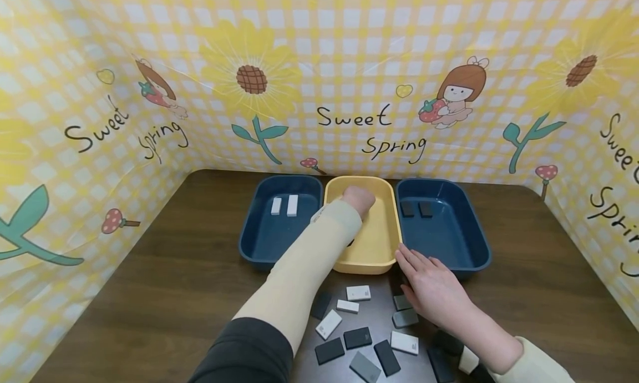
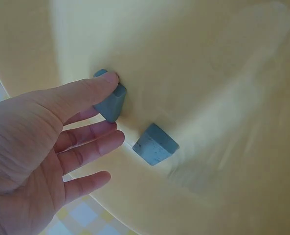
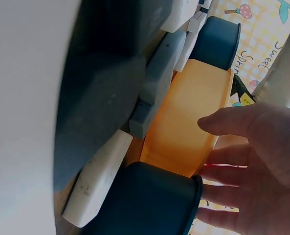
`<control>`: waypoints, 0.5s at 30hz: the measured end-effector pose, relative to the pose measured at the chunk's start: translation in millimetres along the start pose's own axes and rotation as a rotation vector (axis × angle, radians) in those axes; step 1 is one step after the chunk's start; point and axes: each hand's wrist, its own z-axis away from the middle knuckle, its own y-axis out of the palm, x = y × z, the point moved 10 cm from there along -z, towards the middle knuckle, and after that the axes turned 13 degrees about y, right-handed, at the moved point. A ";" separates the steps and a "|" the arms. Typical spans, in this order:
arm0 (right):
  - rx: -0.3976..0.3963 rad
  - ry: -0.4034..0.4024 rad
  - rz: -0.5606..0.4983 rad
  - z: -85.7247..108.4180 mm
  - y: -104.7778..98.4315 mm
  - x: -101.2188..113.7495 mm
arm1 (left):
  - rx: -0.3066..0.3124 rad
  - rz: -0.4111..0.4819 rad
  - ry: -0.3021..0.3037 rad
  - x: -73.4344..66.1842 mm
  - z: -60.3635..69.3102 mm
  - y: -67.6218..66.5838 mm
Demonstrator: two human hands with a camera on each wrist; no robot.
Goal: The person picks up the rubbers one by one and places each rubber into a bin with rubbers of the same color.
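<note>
My left hand (image 1: pixel 358 200) reaches into the far part of the yellow bin (image 1: pixel 384 244). In the left wrist view its thumb and fingers pinch a small grey block (image 2: pixel 110 104) against the bin's pale inside. Another grey block (image 2: pixel 155 145) lies beside the fingertips there. Low in front, my right hand (image 1: pixel 434 288) stretches its fingers toward the yellow bin's near right corner and holds nothing. Two grey blocks (image 1: pixel 405 318) lie beside that hand, one partly hidden. The left forearm covers part of the yellow bin.
A blue bin (image 1: pixel 264 241) on the left contains two white blocks (image 1: pixel 292 205). Another blue bin (image 1: pixel 461 238), on the right, contains two black blocks (image 1: pixel 425 209). Several white, black and grey blocks lie on a grey surface (image 1: pixel 379 286) in front. A checkered cloth (image 1: pixel 319 50) surrounds the wooden table (image 1: pixel 165 272).
</note>
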 end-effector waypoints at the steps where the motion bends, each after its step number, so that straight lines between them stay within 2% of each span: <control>1: 0.000 0.001 0.001 -0.1 -0.2 -0.2 | 0.004 -0.004 0.002 0.1 -0.8 0.5; 10: 0.008 0.008 0.000 0.0 0.0 0.5 | 0.074 0.012 -0.017 8.6 -15.0 10.9; 15: 0.012 0.015 0.000 0.1 0.3 0.1 | 0.085 0.005 -0.030 12.2 -20.6 14.8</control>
